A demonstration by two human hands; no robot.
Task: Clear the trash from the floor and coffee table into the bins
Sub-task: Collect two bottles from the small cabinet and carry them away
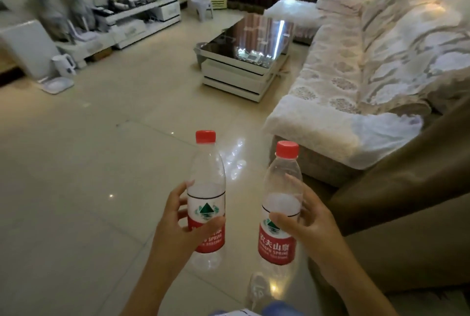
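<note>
Two clear plastic water bottles with red caps and red-and-white labels are held upright in front of me. My left hand (175, 221) grips the left bottle (206, 188) around its label. My right hand (307, 224) grips the right bottle (279, 193) the same way. Both bottles look empty. The coffee table (244, 74), with a glossy black top and white shelves, stands further ahead beside the sofa. A bin with a grey bag (199, 47) shows at the table's far left corner, partly hidden.
A long sofa (356, 74) under a patterned cover runs along the right, with a brown armchair (407, 188) close at my right. A white TV stand (142, 15), a kettle (63, 64) and a white board (28, 48) line the left wall. Pale floor tiles (101, 163) lie between.
</note>
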